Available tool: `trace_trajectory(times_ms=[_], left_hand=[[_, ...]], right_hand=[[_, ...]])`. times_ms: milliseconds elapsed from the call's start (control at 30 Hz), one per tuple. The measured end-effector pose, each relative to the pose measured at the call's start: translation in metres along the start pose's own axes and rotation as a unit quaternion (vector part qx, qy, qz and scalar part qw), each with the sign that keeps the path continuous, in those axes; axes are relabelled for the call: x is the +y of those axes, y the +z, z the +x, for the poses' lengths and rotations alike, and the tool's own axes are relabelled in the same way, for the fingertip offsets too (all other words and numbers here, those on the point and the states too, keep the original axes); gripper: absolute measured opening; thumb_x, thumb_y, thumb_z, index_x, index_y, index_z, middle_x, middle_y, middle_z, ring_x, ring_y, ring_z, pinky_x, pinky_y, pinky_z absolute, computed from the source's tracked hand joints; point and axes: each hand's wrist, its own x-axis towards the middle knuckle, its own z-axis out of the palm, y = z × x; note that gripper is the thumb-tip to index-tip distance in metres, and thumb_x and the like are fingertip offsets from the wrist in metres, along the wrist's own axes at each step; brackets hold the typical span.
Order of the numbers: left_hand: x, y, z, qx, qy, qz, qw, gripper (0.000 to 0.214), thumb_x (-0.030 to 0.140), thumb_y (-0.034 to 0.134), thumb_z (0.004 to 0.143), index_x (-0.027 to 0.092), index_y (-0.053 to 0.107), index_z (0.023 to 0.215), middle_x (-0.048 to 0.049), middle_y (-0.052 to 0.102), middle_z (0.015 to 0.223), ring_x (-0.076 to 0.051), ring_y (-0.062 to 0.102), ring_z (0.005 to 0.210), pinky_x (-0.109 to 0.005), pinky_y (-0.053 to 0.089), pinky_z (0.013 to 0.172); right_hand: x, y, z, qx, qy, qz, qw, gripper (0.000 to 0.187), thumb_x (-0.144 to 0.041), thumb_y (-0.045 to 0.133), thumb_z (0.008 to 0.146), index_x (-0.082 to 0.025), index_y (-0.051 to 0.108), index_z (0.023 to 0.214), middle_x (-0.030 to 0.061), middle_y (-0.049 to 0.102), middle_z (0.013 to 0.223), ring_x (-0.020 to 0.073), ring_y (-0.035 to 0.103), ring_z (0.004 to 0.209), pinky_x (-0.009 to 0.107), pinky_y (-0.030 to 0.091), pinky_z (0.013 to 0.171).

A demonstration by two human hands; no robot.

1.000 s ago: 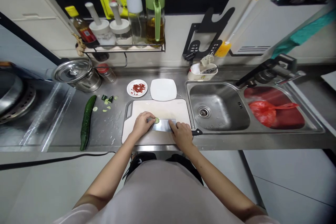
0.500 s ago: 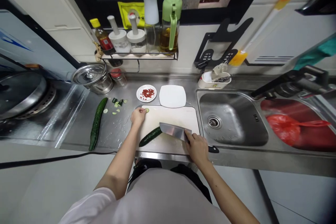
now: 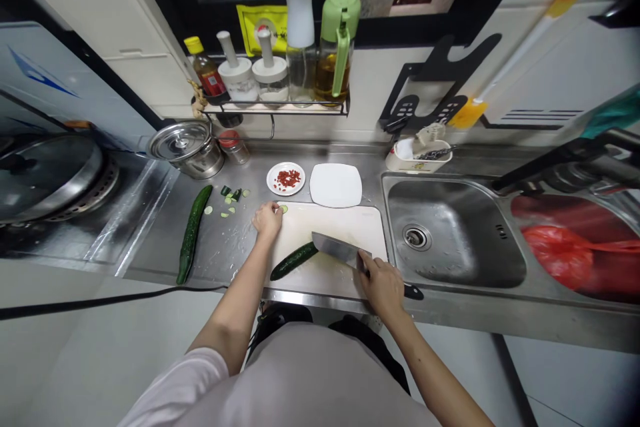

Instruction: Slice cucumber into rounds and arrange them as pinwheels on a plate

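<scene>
Head view; faces forward, down over counter (image 3: 163,230)

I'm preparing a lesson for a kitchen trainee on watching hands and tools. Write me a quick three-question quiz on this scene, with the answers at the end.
1. What does the right hand hold?
2. True or false: a long cucumber lies on the metal counter, left of the cutting board.
3. The red bits lie on: A, a square plate; B, a round plate; C, the cutting board.

Key
1. A knife.
2. True.
3. B.
</scene>
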Motion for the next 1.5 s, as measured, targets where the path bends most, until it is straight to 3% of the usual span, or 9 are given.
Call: trace_trajectory(times_ms=[267, 433, 533, 633, 733, 867, 1067, 1233, 1500], left_hand=[[0.006, -0.011, -0.018, 0.026, 0.025, -0.056, 0.998, 0.026, 0.041, 0.056, 0.088, 0.024, 0.068, 0.104, -0.0071, 0.068, 0.101, -0.025, 0.06, 0.101, -0.039, 0.042, 0.089], [-0.001, -0.01, -0.076, 0.02, 0.207, -0.135, 0.969, 0.023, 0.036, 0.054, 0.09, 0.022, 0.068, 0.103, -0.0065, 0.067, 0.102, -0.02, 0.06, 0.093, -0.033, 0.044, 0.085], [-0.011, -0.005, -0.114, 0.018, 0.289, -0.108, 0.951, 0.022, 0.037, 0.055, 0.091, 0.023, 0.069, 0.101, -0.0056, 0.067, 0.102, -0.02, 0.059, 0.097, -0.035, 0.043, 0.089], [-0.021, 0.001, -0.134, 0.012, 0.343, -0.065, 0.937, 0.023, 0.035, 0.054, 0.093, 0.025, 0.068, 0.108, -0.0053, 0.067, 0.106, -0.02, 0.059, 0.099, -0.037, 0.043, 0.09], [-0.029, 0.007, -0.136, 0.012, 0.382, -0.046, 0.923, 0.027, 0.034, 0.053, 0.094, 0.026, 0.066, 0.116, -0.0061, 0.066, 0.113, -0.02, 0.059, 0.102, -0.037, 0.045, 0.091], [-0.035, 0.013, -0.127, 0.013, 0.397, -0.057, 0.916, 0.03, 0.033, 0.05, 0.096, 0.025, 0.066, 0.12, -0.0059, 0.067, 0.114, -0.019, 0.059, 0.102, -0.034, 0.048, 0.09], [-0.035, 0.013, -0.118, -0.006, 0.408, -0.019, 0.913, 0.034, 0.03, 0.049, 0.096, 0.028, 0.064, 0.126, -0.0046, 0.067, 0.112, -0.018, 0.059, 0.097, -0.03, 0.049, 0.084], [-0.034, 0.009, -0.114, -0.026, 0.403, 0.001, 0.915, 0.035, 0.028, 0.049, 0.095, 0.031, 0.063, 0.128, -0.0043, 0.067, 0.109, -0.017, 0.059, 0.095, -0.028, 0.049, 0.081], [-0.031, 0.006, -0.112, -0.045, 0.392, 0.013, 0.919, 0.034, 0.027, 0.049, 0.095, 0.032, 0.064, 0.126, -0.0028, 0.066, 0.106, -0.016, 0.058, 0.093, -0.027, 0.047, 0.077]], right_hand=[[-0.008, -0.006, 0.003, -0.014, 0.061, 0.153, 0.986, 0.038, -0.033, 0.041, 0.095, -0.025, 0.065, 0.123, 0.0055, 0.073, 0.101, 0.0194, 0.066, 0.087, 0.026, 0.041, 0.072], [-0.009, -0.004, 0.008, -0.039, 0.073, 0.204, 0.975, 0.039, -0.04, 0.036, 0.097, -0.025, 0.065, 0.119, 0.0053, 0.074, 0.098, 0.0207, 0.067, 0.086, 0.025, 0.04, 0.068], [-0.01, 0.0, 0.012, -0.055, 0.063, 0.209, 0.974, 0.041, -0.042, 0.033, 0.098, -0.022, 0.065, 0.114, 0.0057, 0.073, 0.086, 0.0212, 0.066, 0.079, 0.025, 0.036, 0.063], [-0.013, 0.003, 0.015, -0.079, 0.056, 0.213, 0.972, 0.039, -0.042, 0.032, 0.098, -0.02, 0.064, 0.102, 0.0049, 0.071, 0.08, 0.0208, 0.064, 0.077, 0.025, 0.033, 0.061], [-0.019, 0.001, 0.017, -0.104, 0.048, 0.214, 0.97, 0.033, -0.04, 0.035, 0.098, -0.021, 0.062, 0.097, 0.0039, 0.07, 0.082, 0.0195, 0.063, 0.077, 0.024, 0.031, 0.061], [-0.031, -0.007, 0.015, -0.145, 0.027, 0.196, 0.969, 0.023, -0.031, 0.041, 0.096, -0.02, 0.058, 0.107, 0.0037, 0.071, 0.086, 0.0179, 0.063, 0.079, 0.024, 0.03, 0.062], [-0.046, -0.02, 0.012, -0.203, -0.015, 0.13, 0.97, 0.031, -0.03, 0.032, 0.101, -0.017, 0.056, 0.117, 0.009, 0.071, 0.095, 0.0199, 0.065, 0.085, 0.026, 0.033, 0.067], [-0.057, -0.022, 0.011, -0.204, -0.032, 0.102, 0.973, 0.036, -0.03, 0.027, 0.102, -0.017, 0.051, 0.125, 0.0105, 0.071, 0.096, 0.0216, 0.066, 0.087, 0.028, 0.039, 0.071], [-0.065, -0.021, 0.01, -0.199, -0.043, 0.095, 0.975, 0.036, -0.03, 0.027, 0.101, -0.016, 0.054, 0.121, 0.0117, 0.071, 0.096, 0.0234, 0.067, 0.091, 0.029, 0.043, 0.074]])
